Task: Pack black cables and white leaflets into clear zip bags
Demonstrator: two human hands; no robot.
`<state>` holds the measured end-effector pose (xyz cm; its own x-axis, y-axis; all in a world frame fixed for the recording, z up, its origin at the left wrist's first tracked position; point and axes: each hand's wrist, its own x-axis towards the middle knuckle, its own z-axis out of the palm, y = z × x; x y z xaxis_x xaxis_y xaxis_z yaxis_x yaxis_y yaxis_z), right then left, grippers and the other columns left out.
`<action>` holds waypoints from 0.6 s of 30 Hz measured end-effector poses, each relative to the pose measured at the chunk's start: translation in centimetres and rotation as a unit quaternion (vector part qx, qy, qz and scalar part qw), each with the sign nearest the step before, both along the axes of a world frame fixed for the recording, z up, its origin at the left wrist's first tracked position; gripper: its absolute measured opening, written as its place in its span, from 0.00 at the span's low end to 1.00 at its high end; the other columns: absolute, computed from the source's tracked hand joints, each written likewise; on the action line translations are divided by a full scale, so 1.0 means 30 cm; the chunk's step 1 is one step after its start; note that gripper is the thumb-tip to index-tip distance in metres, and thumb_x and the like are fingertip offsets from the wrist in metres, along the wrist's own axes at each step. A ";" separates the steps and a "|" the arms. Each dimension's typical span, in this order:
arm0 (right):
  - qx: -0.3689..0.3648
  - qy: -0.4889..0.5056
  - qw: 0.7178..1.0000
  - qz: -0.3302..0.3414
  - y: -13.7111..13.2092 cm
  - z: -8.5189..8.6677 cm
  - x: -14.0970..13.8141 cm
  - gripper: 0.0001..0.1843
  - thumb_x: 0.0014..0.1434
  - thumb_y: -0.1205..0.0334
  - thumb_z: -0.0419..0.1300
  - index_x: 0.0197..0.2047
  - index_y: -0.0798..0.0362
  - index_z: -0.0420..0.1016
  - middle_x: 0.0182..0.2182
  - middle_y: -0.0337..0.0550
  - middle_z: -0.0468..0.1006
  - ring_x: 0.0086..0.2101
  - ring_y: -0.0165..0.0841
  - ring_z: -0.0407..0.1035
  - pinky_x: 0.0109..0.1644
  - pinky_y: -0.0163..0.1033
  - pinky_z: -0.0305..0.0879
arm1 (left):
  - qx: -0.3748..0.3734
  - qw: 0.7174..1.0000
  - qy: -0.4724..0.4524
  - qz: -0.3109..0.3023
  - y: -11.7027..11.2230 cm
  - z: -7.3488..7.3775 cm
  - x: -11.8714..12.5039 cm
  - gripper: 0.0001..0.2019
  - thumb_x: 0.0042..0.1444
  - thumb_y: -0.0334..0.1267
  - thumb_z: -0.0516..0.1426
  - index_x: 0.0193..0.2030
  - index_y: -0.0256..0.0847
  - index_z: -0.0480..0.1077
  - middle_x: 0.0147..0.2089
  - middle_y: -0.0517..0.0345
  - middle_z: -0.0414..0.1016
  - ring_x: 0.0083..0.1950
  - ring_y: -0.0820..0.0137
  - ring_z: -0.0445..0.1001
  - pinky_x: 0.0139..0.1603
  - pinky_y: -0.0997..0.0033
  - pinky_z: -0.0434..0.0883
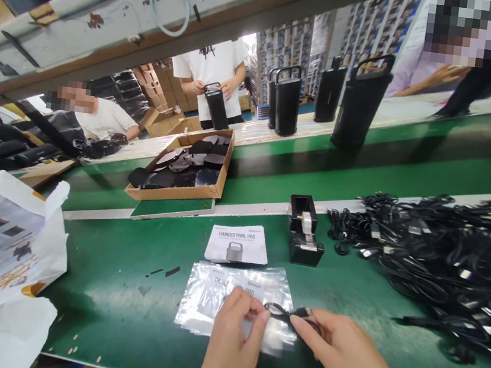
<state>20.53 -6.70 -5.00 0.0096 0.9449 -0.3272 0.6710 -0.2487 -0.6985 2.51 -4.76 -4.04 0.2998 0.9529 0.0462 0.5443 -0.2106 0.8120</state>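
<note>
A clear plastic bag (195, 303) lies flat on the green table, with a printed THUNDER TRAIL PRO leaflet showing through it. My left hand (236, 332) rests over this bag, thumb and fingers pinched at its right part. My right hand (334, 338) is closed on a coiled black cable (277, 312), whose loop reaches over the bag to my left fingertips. Whether those fingertips also touch the cable is hard to tell. Just beyond the bag sits a stack of leaflets (238, 244) with the same title.
A black tape dispenser (305, 233) stands behind. Many black cables (443, 250) are heaped at right. A cardboard tray (177, 192) holds dark pads. White packaging (9, 244) is at left. Black speakers (363, 103) stand across the bench, where people work. A beam (113, 18) crosses overhead.
</note>
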 end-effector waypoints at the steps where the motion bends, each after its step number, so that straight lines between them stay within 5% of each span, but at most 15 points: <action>1: 0.002 0.023 1.000 0.004 0.003 0.006 -0.004 0.22 0.59 0.44 0.43 0.20 0.48 0.52 0.18 0.36 0.62 0.24 0.34 0.59 0.27 0.36 0.50 | -0.004 1.000 -0.006 -0.001 -0.001 -0.003 0.001 0.08 0.61 0.34 0.50 0.31 0.41 0.65 0.35 0.57 0.66 0.37 0.68 0.67 0.39 0.70 0.64; 9: 0.069 0.092 0.985 0.131 0.048 0.093 -0.065 0.20 0.65 0.55 0.41 0.23 0.50 0.62 0.23 0.37 0.67 0.26 0.32 0.66 0.30 0.35 0.58 | 0.009 0.996 -0.087 0.010 -0.002 0.020 0.025 0.08 0.59 0.34 0.52 0.29 0.41 0.66 0.32 0.59 0.64 0.35 0.70 0.65 0.37 0.71 0.63; 13: 0.094 0.079 0.972 0.198 0.108 0.224 -0.066 0.21 0.66 0.56 0.41 0.30 0.51 0.69 0.25 0.37 0.71 0.28 0.31 0.67 0.31 0.34 0.58 | 0.035 0.988 -0.137 0.062 0.040 0.097 0.017 0.10 0.61 0.38 0.52 0.29 0.41 0.65 0.31 0.61 0.63 0.33 0.70 0.64 0.36 0.72 0.62; 18: 0.097 0.067 0.943 0.312 0.233 0.403 -0.075 0.10 0.57 0.57 0.58 0.28 0.51 0.74 0.23 0.33 0.73 0.25 0.28 0.64 0.28 0.32 0.55 | 0.076 0.965 -0.216 0.129 0.105 0.190 -0.048 0.12 0.60 0.44 0.53 0.28 0.41 0.65 0.30 0.61 0.63 0.34 0.69 0.65 0.38 0.70 0.62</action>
<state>18.29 0.31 7.08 -0.5970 0.7951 -0.1065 0.5470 0.3064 -0.7791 1.06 -1.62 1.67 -0.0249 0.9654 0.2596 0.2128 -0.2486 0.9449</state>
